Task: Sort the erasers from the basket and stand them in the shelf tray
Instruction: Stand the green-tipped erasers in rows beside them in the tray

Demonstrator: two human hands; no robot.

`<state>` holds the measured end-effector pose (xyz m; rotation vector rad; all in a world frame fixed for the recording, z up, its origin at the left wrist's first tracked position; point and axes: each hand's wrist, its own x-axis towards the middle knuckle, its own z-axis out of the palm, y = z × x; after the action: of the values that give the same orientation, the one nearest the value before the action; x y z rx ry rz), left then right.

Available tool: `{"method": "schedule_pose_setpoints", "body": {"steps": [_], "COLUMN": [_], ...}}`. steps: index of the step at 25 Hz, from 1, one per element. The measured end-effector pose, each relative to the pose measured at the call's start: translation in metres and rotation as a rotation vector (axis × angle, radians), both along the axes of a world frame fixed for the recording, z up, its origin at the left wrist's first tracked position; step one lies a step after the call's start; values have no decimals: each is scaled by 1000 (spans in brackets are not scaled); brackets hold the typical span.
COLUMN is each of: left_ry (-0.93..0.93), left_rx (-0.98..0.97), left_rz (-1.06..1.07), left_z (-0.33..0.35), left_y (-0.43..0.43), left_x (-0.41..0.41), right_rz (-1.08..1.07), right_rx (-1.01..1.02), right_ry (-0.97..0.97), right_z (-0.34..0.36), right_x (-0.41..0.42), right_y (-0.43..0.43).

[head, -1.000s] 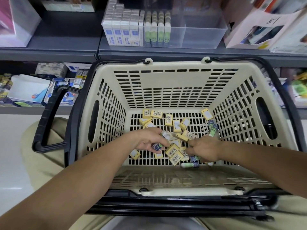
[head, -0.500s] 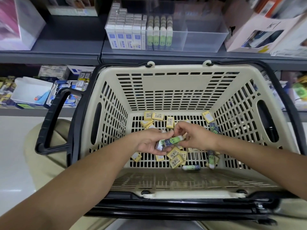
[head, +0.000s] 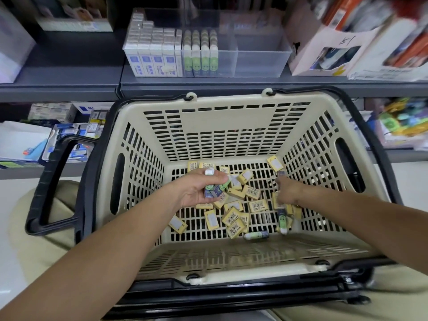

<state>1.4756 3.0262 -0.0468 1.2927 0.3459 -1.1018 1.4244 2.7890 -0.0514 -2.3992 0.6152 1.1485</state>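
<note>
A beige basket [head: 231, 101] sits in front of me, holding several yellow eraser boxes [head: 253, 192] and a few green-and-blue erasers [head: 283, 222]. My left hand [head: 196, 193] hovers over the basket's middle and grips a bunch of green-and-blue erasers [head: 214, 191]. My right hand [head: 288, 193] reaches to the back right, its blurred fingertips at a dark eraser [head: 281, 174]. On the shelf above stands the clear tray [head: 261, 62], with white-and-blue erasers [head: 151, 59] and green erasers [head: 201, 59] upright on its left side.
The basket's black handles [head: 46, 181] hang down at the left and near sides. Pink boxes [head: 324, 54] stand right of the tray, and a lower shelf holds stationery packs [head: 76, 135]. The tray's right compartments have nothing in them.
My right hand passed a green eraser into my left hand, then moved right and back to a dark eraser. My left hand rose a little with its bunch.
</note>
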Motion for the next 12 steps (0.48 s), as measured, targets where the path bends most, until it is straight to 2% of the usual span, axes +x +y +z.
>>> {"method": "schedule_pose_setpoints", "body": {"steps": [3,9,12], "left_ry": [-14,-16,-14], "left_rx": [-3,27,43], "left_rz": [7,29,65], "left_z": [2,5,3], "left_y": [-1,-3,-5], "left_x": [2,1,-2], "right_rz": [-129,-226,-295], "right_rx": [255,215,357], "right_ry": [-142,-238,-371], "right_z": [-7,-8,1], "right_x": [-1,11,15], "right_y": [4,1,16]}}
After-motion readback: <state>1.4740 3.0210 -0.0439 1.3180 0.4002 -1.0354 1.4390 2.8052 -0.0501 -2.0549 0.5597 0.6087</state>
